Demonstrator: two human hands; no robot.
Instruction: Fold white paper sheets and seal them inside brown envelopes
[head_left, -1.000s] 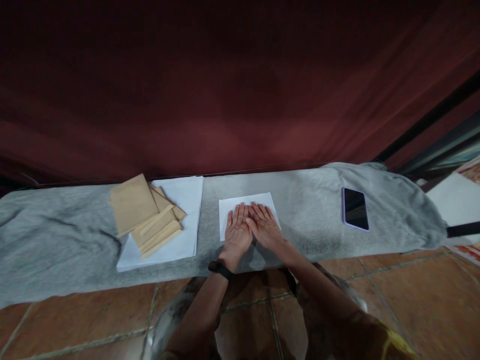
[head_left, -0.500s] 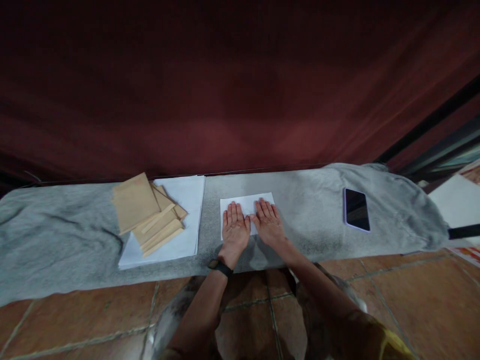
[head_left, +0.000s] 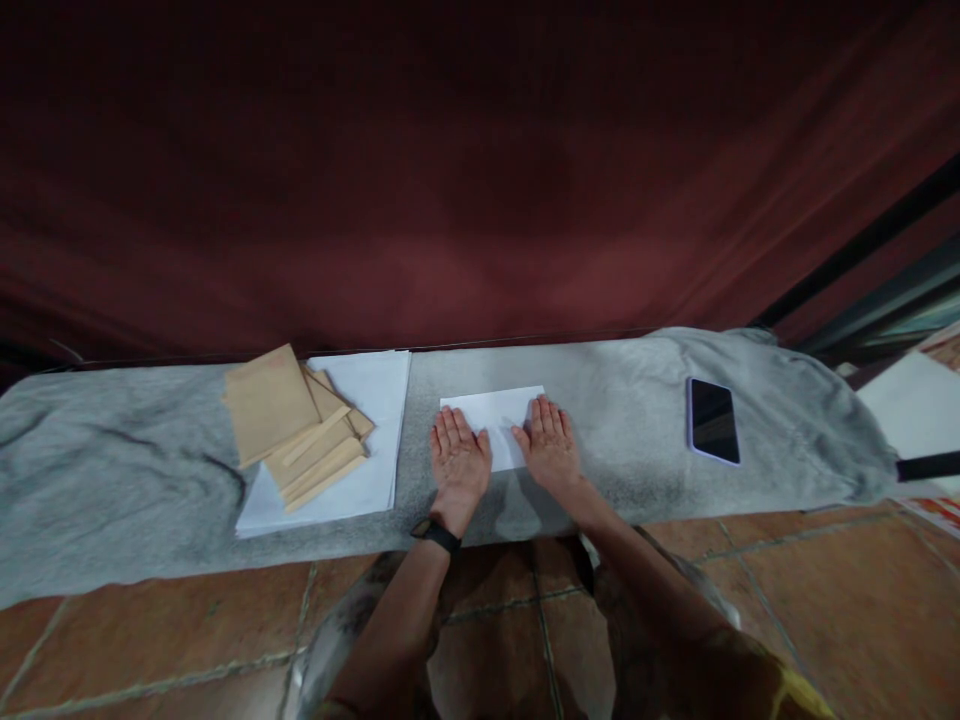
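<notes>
A white sheet of paper (head_left: 501, 412), seemingly folded, lies flat on the grey cloth in front of me. My left hand (head_left: 459, 452) rests palm down over its left edge, fingers stretched out and thumb pointing inward. Over the right edge lies my right hand (head_left: 551, 442), also flat with the fingers extended. Between the two thumbs the middle of the paper shows. Both hands press on the paper and neither grips it. Parts of its left and right sides are hidden under the hands.
Several brown paper envelopes (head_left: 274, 405) lie on a stack of white paper (head_left: 375, 480) at the left. A phone with a purple case (head_left: 714, 420) is at the right on the grey cloth (head_left: 622, 400). Behind hangs a dark red curtain (head_left: 480, 200).
My hands have slid apart over the paper, the left one leftward and the right one rightward. More of the paper's middle shows now. The paper itself stays in place.
</notes>
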